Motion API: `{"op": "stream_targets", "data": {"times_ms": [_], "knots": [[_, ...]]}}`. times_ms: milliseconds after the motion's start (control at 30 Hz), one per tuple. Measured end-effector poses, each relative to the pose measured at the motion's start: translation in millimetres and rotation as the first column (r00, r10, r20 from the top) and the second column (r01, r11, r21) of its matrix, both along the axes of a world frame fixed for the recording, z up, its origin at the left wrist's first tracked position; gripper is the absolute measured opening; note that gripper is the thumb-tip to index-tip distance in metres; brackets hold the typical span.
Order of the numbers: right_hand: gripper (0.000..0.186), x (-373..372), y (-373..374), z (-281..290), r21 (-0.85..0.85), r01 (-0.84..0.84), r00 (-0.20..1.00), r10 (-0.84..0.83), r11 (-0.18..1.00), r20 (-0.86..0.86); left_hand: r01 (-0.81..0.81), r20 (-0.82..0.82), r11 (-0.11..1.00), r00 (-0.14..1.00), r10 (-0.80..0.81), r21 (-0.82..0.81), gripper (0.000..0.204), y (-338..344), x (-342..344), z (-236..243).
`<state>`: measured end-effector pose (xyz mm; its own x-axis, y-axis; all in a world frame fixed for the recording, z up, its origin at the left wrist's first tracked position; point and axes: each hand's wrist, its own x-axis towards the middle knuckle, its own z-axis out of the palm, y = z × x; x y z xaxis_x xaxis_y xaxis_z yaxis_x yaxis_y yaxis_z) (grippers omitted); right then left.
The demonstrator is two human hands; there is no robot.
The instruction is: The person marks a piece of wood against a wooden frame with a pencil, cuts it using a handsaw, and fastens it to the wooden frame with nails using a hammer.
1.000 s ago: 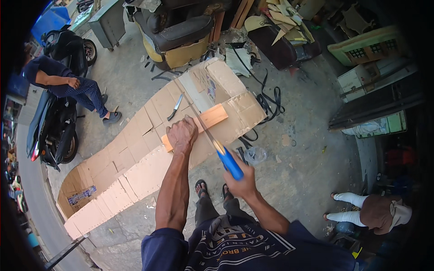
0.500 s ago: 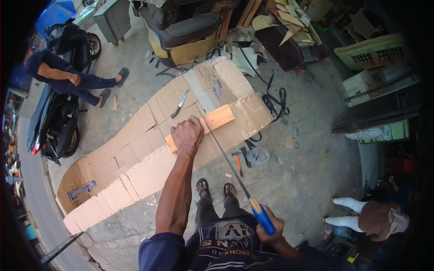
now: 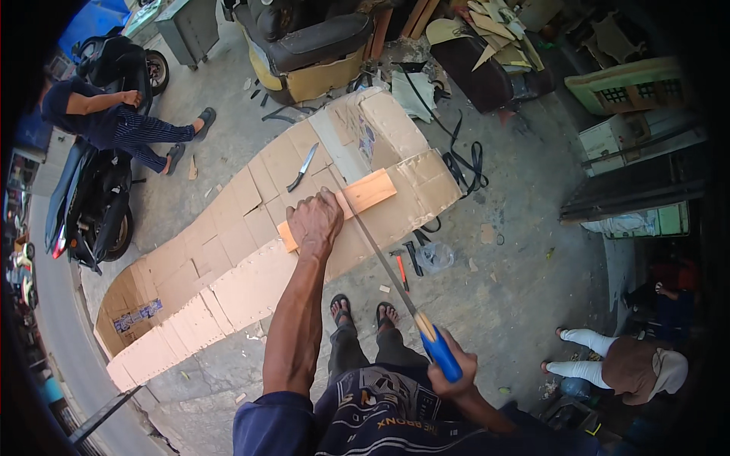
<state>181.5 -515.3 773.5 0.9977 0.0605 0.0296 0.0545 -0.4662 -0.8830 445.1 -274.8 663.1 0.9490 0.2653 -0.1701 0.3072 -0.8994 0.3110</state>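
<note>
A plank of orange-brown wood (image 3: 370,190) lies slantwise on a large flattened cardboard sheet. My left hand (image 3: 314,222) is closed over the plank's left part and presses it down. In my right hand (image 3: 456,372), close to my body, is the blue handle of a handsaw (image 3: 372,247). The saw's long thin blade crosses the plank just right of my left hand. How deep its teeth sit in the wood I cannot tell. Beyond the plank a kitchen knife (image 3: 303,167) with a dark handle rests on the cardboard (image 3: 228,216).
A red-handled hammer (image 3: 401,272) and a clear plastic bag (image 3: 435,258) lie on the concrete near my feet. Black straps (image 3: 465,163) curl at the right. An old car seat (image 3: 315,57) stands at the back. One person (image 3: 99,114) is by motorcycles at left, another (image 3: 635,368) at lower right.
The saw and my right hand have slid a little forward, away from my body. My left hand stays on the plank. The person at left has raised a forearm.
</note>
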Motion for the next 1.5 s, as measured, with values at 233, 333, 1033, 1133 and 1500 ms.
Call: {"op": "stream_targets", "data": {"times_ms": [233,333,1033,1133,1500], "knots": [[0.061,121.6,54.6,-49.0,0.075,0.042,0.99,-0.031,0.996,-0.135,0.03,-0.052,1.0,0.998,-0.03,-0.004,0.057,-4.6,1.3,0.7],[0.062,-8.4,-0.5,-2.6,-0.038,-0.053,0.998,0.054,0.998,0.031,-0.001,0.019,1.0,1.0,0.001,0.025,0.055,4.2,0.3,-7.3],[0.065,63.7,35.7,-67.4,0.111,0.072,0.995,-0.063,0.991,-0.08,0.057,0.063,0.998,0.996,-0.058,0.03,0.058,-9.6,-6.2,-6.0],[0.062,13.3,7.5,-59.9,0.053,0.015,0.997,-0.02,0.998,0.081,-0.007,0.063,0.997,0.998,0.003,0.073,0.059,4.4,0.2,-14.2],[0.064,139.1,65.2,-86.9,0.143,0.002,1.0,-0.002,0.99,0.001,0.015,0.102,0.999,0.995,-0.018,0.03,0.059,1.3,-0.9,-8.2]]}}
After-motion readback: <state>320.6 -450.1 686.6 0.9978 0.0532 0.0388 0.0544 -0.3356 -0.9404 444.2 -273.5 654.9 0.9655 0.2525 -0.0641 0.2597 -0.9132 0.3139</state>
